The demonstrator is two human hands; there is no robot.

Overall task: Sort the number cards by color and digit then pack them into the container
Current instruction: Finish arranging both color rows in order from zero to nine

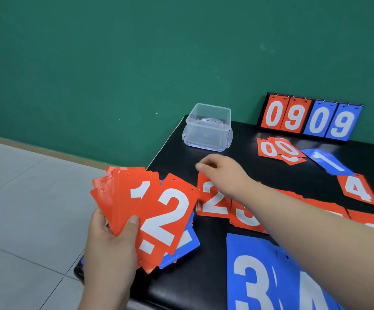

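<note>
I'm in a plain indoor room, maybe a sports or games room: a bare green wall [92, 63], a wooden skirting [47, 151], pale floor tiles [13, 198], and a black padded table [204, 276] that carries a flip scoreboard [309, 118] and its loose cards [269, 148].

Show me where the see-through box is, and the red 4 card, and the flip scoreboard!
clear container [206, 141], head view, on its near wall.
red 4 card [358, 189], head view, on the middle of the card.
flip scoreboard [318, 121], head view, on its blue 0 flap.
</note>
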